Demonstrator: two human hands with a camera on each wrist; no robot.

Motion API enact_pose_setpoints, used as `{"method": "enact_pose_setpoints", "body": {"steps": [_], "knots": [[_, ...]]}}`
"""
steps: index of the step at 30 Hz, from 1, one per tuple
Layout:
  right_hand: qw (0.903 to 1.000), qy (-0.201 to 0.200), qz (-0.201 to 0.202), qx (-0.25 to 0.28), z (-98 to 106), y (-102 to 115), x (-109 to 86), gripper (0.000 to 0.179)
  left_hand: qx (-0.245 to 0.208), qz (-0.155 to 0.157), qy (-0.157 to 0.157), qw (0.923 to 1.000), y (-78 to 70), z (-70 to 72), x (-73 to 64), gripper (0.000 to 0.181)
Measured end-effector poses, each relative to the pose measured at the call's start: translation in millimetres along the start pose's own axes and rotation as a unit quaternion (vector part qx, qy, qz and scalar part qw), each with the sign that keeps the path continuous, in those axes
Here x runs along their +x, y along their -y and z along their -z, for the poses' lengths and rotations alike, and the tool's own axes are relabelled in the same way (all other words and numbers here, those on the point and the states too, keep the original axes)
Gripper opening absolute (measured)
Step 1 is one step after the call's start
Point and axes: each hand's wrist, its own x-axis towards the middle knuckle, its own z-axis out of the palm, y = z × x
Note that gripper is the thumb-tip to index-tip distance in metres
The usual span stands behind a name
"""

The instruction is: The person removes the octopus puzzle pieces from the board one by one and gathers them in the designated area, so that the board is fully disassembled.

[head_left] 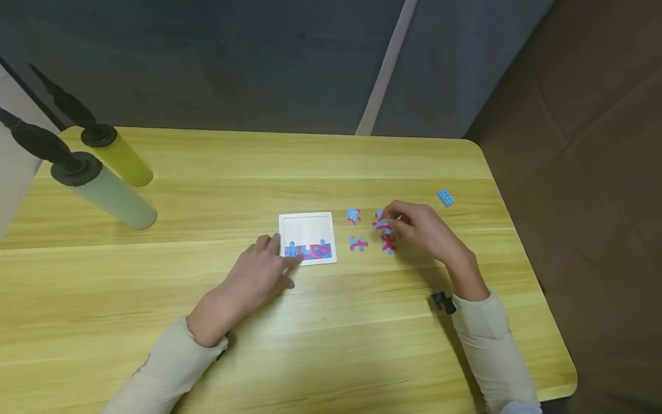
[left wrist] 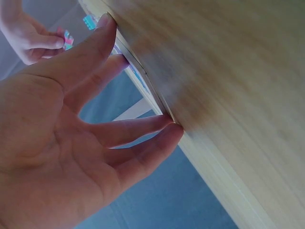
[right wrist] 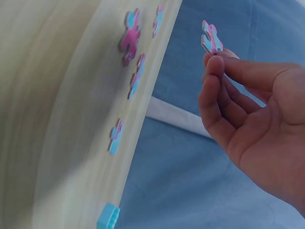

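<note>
A white square puzzle tray (head_left: 307, 230) lies on the table, with blue, purple and pink jigsaw pieces (head_left: 320, 250) along its near side. My left hand (head_left: 257, 272) rests at the tray's left and near edges, one fingertip reaching over the near rim. In the left wrist view its fingers (left wrist: 143, 131) are loosely extended along the tray's edge. My right hand (head_left: 421, 230) pinches a blue-and-pink jigsaw piece (right wrist: 213, 39) between thumb and fingertips, raised over the table. Several loose pieces lie right of the tray, including a mostly pink one (right wrist: 129, 38) below the right hand.
A light blue toy brick (head_left: 446, 198) sits at the right, beyond the right hand. Two air pumps with black tops, one pale green (head_left: 116, 198) and one yellow (head_left: 124, 160), stand at the left. A small black object (head_left: 443, 302) shows beside the right sleeve.
</note>
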Motion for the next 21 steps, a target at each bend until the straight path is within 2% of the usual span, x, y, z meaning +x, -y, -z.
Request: {"method": "enact_pose_setpoints", "body": {"steps": [21], "knots": [[0.9984,0.014,-0.055,0.008,10.0,-42.2,-19.0,0.017,-0.004,0.0,-0.001,1.0,0.2,-0.7,-0.7,0.049]]}}
